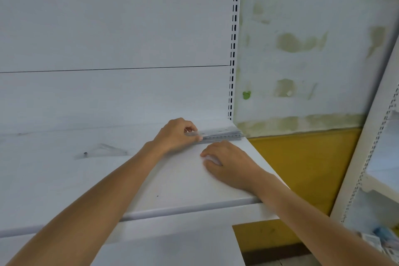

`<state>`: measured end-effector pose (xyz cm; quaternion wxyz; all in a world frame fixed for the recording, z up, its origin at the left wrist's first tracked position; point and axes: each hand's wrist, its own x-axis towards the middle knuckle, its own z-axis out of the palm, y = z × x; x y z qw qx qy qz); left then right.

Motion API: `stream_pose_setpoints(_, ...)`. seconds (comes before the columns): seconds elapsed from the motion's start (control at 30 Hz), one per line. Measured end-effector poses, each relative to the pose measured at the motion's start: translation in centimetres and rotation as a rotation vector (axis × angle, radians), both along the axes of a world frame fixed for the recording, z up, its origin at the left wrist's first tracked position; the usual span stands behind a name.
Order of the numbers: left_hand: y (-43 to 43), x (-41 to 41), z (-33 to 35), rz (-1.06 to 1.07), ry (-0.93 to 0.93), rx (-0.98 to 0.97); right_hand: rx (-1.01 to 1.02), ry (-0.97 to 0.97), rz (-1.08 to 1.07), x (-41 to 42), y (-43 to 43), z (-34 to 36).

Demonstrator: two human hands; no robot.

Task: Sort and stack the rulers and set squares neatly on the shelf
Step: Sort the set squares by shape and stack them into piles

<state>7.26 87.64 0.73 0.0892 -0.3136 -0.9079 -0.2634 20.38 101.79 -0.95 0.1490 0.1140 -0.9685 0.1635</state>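
White shelf (183, 179) — clear rulers (222, 135); wall (302, 60) pale, olive-blotched, with a mustard-yellow band (302, 168).

**A shop, by its display racks**

A flat white metal shelf (194, 190) meets plain white back panels (108, 28) and a white upright punched with paired slots (234, 39), as retail racks are built. A stack of clear plastic rulers (222, 135) lies at its back corner. A second white slotted rack (367, 147) stands right, blurred packets (380, 241) low beside it.
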Motion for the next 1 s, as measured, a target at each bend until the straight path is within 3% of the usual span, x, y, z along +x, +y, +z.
stream_pose_setpoints(0.17,-0.7,0.6,0.6,0.01,0.12,-0.004,-0.004,-0.008,-0.001,0.0,0.2,0.0)
stream_pose_setpoints(0.4,-8.3,1.3,2.5,0.051,0.126,0.063,0.033,0.072,-0.076,-1.7,-3.0,0.9)
stream_pose_setpoints(0.53,-17.6,2.1,1.9,0.217,0.112,0.064,-0.03,0.113,0.032,-4.8,-11.2,1.9)
stream_pose_setpoints(0.73,-36.1,6.6,1.3,0.494,0.09,0.075,-0.134,0.014,0.215,-8.8,-27.9,4.0)
stream_pose_setpoints(1.0,-56.6,15.0,0.8,0.769,0.12,0.112,-0.192,-0.039,0.422,-8.4,-48.6,4.3)
